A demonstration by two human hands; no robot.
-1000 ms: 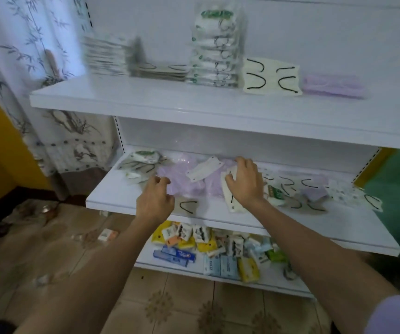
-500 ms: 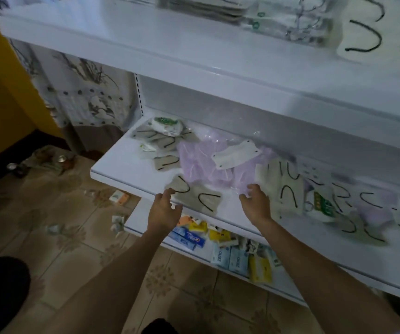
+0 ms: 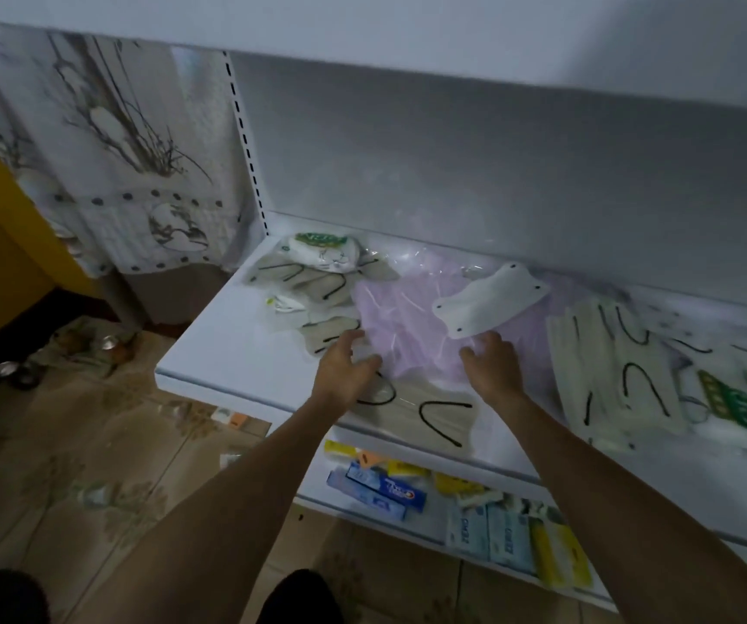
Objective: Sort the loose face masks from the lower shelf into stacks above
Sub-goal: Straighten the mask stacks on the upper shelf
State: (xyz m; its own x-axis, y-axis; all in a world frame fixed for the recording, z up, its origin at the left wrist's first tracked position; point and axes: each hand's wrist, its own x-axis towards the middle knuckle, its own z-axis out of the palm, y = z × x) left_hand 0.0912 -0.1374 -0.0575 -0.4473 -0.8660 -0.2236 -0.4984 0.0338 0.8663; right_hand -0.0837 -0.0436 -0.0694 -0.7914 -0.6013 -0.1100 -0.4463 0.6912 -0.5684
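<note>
The lilac masks are piled at the middle of the lower shelf, just beyond and between both hands, equally near. The left hand is spread, released; whether the right hand grasps cannot be told

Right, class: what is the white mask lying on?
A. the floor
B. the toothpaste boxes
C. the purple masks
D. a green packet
C: the white mask lies on top of the purple masks on the shelf.
</note>
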